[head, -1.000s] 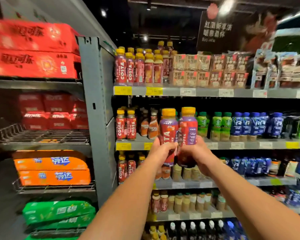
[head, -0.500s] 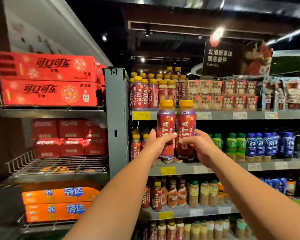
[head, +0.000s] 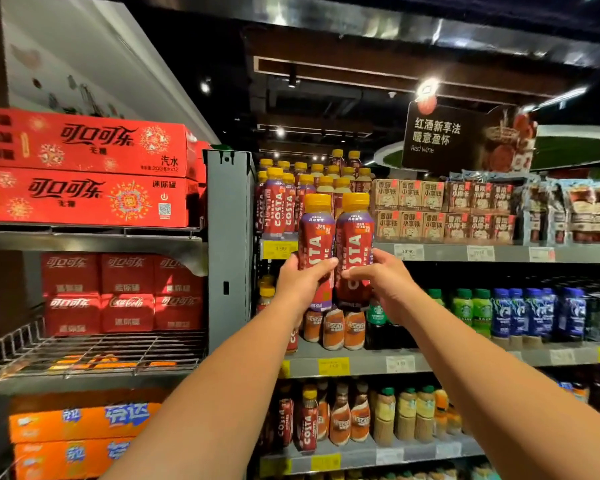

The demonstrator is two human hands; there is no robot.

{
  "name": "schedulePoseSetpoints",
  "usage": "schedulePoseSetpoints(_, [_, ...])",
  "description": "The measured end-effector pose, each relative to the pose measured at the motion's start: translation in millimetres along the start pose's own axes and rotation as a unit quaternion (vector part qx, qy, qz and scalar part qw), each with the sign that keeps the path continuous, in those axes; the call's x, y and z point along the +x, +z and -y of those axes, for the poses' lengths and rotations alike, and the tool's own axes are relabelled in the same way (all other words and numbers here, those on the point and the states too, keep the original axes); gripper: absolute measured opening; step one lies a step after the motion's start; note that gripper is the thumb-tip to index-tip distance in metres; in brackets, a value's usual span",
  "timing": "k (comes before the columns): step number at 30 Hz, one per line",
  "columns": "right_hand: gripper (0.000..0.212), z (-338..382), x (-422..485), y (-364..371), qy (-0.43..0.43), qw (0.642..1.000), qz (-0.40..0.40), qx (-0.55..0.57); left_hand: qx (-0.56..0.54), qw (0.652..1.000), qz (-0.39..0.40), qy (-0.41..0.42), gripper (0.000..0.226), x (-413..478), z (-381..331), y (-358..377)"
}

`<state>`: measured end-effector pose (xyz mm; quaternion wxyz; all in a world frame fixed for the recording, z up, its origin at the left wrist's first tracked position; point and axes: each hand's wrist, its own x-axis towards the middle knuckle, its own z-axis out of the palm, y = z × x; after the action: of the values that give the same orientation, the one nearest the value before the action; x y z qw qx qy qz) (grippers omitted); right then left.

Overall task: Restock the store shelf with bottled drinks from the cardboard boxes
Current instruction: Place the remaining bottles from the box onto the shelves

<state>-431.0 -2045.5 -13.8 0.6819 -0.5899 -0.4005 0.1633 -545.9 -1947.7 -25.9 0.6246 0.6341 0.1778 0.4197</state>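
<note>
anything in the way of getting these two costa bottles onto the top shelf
Nothing hangs between the two yellow-capped red Costa bottles and the grey metal top shelf. Standing yellow-capped bottles already crowd its front there; any free slot is hidden behind the held pair.

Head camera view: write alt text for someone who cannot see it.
The left hand grips the left Costa Coffee bottle and the right hand grips the right Costa Coffee bottle, upright and side by side, in front of the top shelf and its matching Costa bottles. Red Coca-Cola cartons fill the rack to the left.
</note>
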Motion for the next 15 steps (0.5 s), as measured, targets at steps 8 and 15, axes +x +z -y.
schedulePoseSetpoints(8, [0.037,7,54,-10,-0.019,0.999,0.033,0.012,0.030,0.997,-0.058,0.035,0.087,48,-7,18])
schedulePoseSetpoints(15, [0.045,18,113,-26,-0.047,0.997,0.064,0.013,0.017,0.992,-0.116,0.046,0.090,99,-13,45])
